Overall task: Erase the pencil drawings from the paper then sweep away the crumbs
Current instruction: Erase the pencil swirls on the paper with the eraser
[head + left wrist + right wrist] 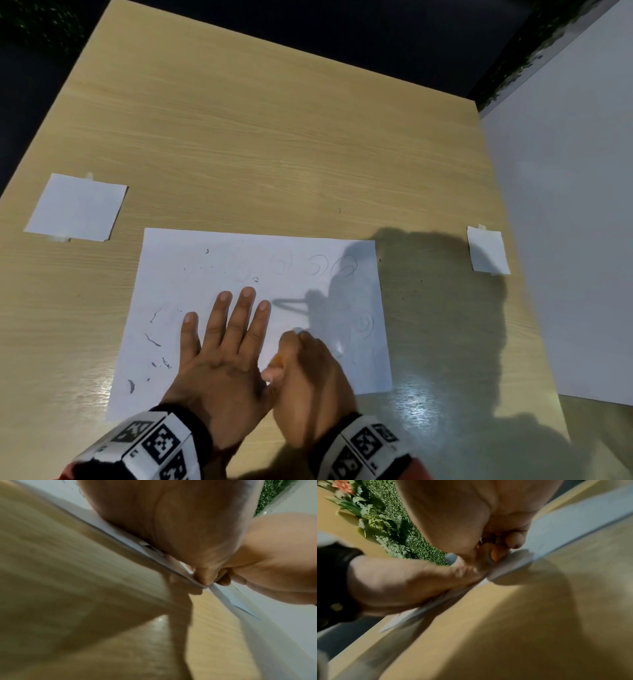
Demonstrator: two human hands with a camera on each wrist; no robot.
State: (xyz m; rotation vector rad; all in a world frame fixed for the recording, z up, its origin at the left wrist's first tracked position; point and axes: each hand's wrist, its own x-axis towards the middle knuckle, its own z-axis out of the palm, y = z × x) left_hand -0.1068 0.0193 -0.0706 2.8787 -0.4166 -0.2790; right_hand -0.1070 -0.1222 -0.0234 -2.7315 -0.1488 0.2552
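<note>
Paper (260, 260) lies flat on the wooden counter (260, 144), near its front edge, long side toward us. We note faint pencil swirls (342, 267) along its far right part and another by the right edge; the left part looks mostly rubbed out. Dark crumbs (152, 340) are scattered over the left half of the sheet.

We see the left hand (222, 356) pressed palm down on the middle of the sheet, fingers straight and spread, holding nothing. The right hand (308, 380) sits just beside it, touching its thumb side, with its grip clamped on a small eraser (298, 331) whose pale tip meets the sheet. The right wrist view shows an orange part of the eraser (498, 555) between the curled fingers, though blurred.

Off the sheet: a small white card (77, 207) is taped to the counter at far left, a smaller one (488, 251) at right, well apart. A white board (565, 205) stands along the right side. Both wrists wear bands with black-and-white markers (161, 442).
</note>
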